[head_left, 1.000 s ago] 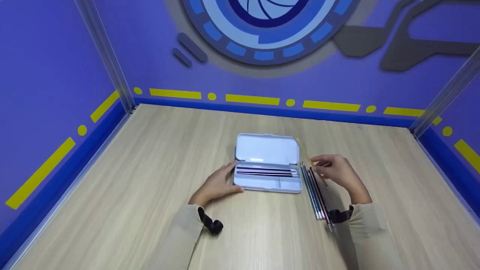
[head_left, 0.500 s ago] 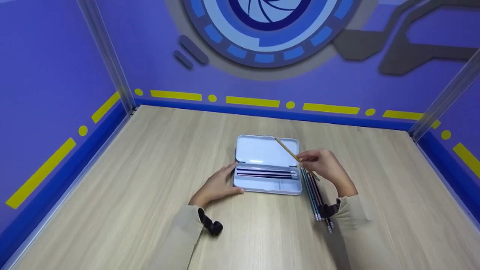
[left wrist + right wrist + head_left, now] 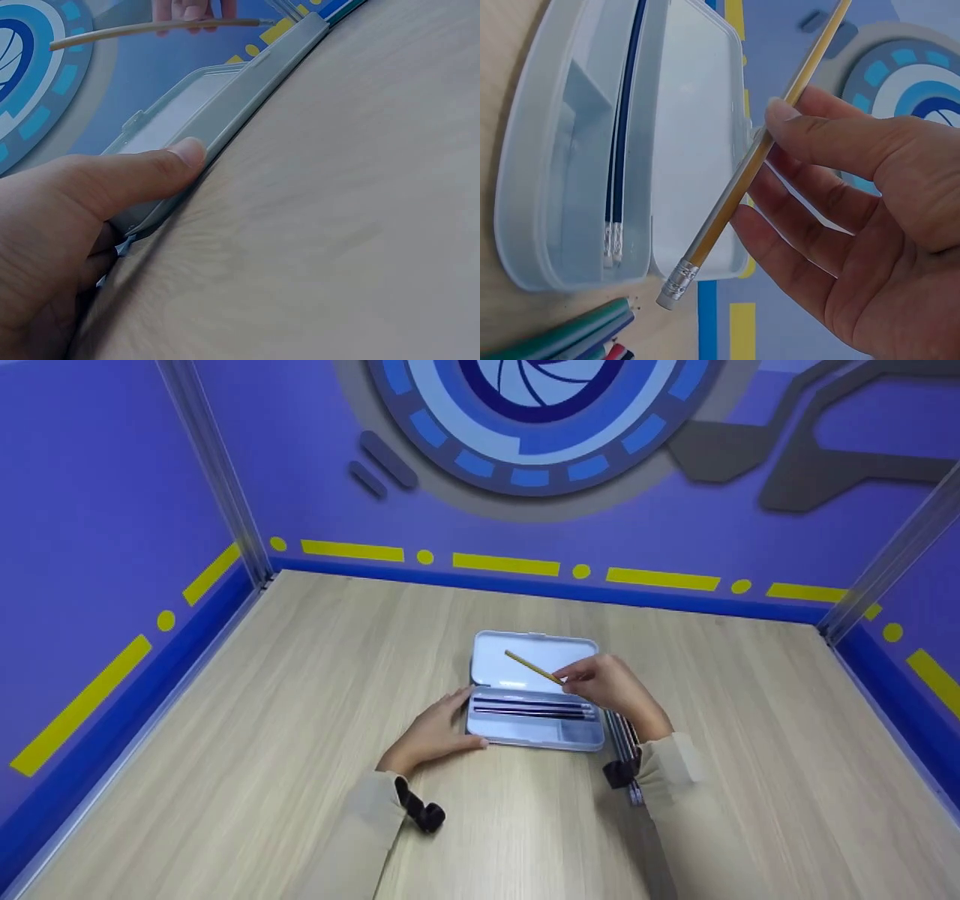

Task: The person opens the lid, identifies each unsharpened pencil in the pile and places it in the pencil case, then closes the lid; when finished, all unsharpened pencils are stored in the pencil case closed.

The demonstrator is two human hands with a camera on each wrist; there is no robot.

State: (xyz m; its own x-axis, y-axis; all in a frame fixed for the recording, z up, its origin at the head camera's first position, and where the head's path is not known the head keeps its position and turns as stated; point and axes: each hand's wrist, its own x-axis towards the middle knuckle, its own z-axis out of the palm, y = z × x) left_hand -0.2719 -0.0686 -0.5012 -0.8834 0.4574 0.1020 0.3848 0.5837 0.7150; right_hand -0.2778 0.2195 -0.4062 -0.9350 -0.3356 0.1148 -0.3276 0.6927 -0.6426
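Observation:
An open white pencil case [image 3: 534, 731] lies in the middle of the wooden table, lid [image 3: 525, 660] folded back, with two dark pencils [image 3: 532, 705] in its long compartment. My left hand [image 3: 435, 727] rests against the case's left end, thumb [image 3: 142, 172] pressed along its near edge [image 3: 247, 97]. My right hand [image 3: 611, 686] pinches a yellow pencil [image 3: 531, 665] and holds it in the air over the lid; its eraser end [image 3: 671, 289] points toward the case's right end. The case [image 3: 562, 262] and its two pencils [image 3: 622, 157] show below that hand.
Several coloured pencils [image 3: 626, 739] lie side by side on the table just right of the case, partly under my right wrist; their ends [image 3: 585, 337] show in the right wrist view. Blue walls enclose the table on three sides.
My right hand lifted the yellow pencil from the row beside the case and carried it left, over the open lid. The left hand has stayed on the case.

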